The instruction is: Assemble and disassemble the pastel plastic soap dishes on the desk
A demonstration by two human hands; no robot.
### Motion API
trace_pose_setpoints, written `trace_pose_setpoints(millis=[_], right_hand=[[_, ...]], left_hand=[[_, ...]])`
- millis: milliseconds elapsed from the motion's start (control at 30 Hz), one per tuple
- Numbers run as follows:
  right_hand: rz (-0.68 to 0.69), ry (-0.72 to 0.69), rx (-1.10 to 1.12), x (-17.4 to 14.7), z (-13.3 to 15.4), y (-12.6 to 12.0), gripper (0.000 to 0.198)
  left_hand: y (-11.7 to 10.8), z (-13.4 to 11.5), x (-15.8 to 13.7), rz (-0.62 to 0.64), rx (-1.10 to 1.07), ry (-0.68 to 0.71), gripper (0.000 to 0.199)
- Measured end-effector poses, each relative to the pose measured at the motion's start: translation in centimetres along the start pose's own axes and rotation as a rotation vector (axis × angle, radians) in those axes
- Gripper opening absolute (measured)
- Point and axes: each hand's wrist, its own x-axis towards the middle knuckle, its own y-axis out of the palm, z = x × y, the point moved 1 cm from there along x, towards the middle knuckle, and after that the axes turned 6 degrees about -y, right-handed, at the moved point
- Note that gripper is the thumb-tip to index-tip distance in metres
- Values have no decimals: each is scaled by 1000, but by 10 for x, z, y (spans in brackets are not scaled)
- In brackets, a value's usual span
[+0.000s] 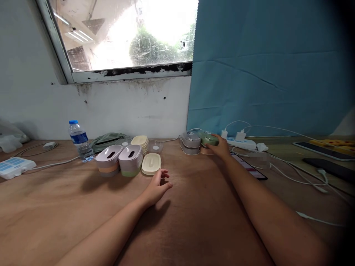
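My right hand point(220, 146) reaches to the back of the table, with its fingers round the right side of a green plastic container point(208, 139). That container sits on an orange one point(206, 151). Just left of it, a grey container point(191, 138) is stacked on another grey one. My left hand point(158, 186) hovers over the table with its fingers loosely curled and apart, holding nothing. Close to its fingertips lies a cream lid point(151, 163). Two stacks of boxes stand farther left, each with a pale pink slotted top: one left stack point(109, 159), one right stack point(130, 159).
Behind these are stacked cream lids point(139, 140), a clear round lid point(155, 146) and a green pouch point(109, 139). A water bottle point(80, 142) stands at left near a power strip point(16, 167). Right lie a phone point(251, 170), cables and another power strip point(241, 143).
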Motion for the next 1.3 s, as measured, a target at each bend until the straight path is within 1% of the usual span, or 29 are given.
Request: trace_pose_setpoints(millis=[67, 133, 233, 300, 400, 433, 467, 533, 600, 700, 767, 867, 1000, 1067, 1167, 1300], right_hand=[[-5, 4, 15, 0, -1, 1, 58], [-17, 15, 36, -1, -1, 1, 59], [-70, 37, 72, -2, 0, -3, 59], [-151, 42, 88, 0, 7, -10, 56], [-282, 7, 110, 6, 31, -18, 41], [-297, -24, 125, 7, 44, -19, 35], [-284, -66, 145, 7, 58, -16, 28], [-192, -161, 200, -1, 89, -4, 18], [-38, -254, 264, -19, 121, 18, 15], [188, -365, 346, -55, 157, 56, 24], [297, -416, 382, -73, 169, 76, 31], [361, -410, 404, -80, 174, 96, 37], [413, -359, 412, -68, 172, 115, 42], [455, -345, 412, -61, 171, 124, 38], [538, -320, 404, -54, 171, 136, 25], [617, -272, 418, -47, 170, 143, 26]], left_hand=[[1, -5, -5, 2, 133, 72, 37], [2, -11, -9, -24, 286, 173, 31], [-1, -18, -11, -131, 511, 323, 26], [-6, -20, -9, -198, 620, 392, 27], [-16, -15, -2, -249, 717, 412, 37], [-19, -11, 2, -262, 740, 398, 41], [-23, -7, 5, -273, 759, 374, 46], [-28, 1, 10, -288, 783, 314, 53], [-31, 8, 13, -291, 783, 258, 54], [-32, 9, 13, -280, 754, 214, 52], [-31, 6, 11, -274, 727, 204, 47], [-28, -1, 6, -257, 660, 203, 38], [-22, -5, 2, -185, 534, 210, 37], [-18, -6, 1, -144, 507, 218, 37], [-16, -7, -1, -132, 509, 225, 35], [-15, -8, -2, -138, 522, 224, 34]])
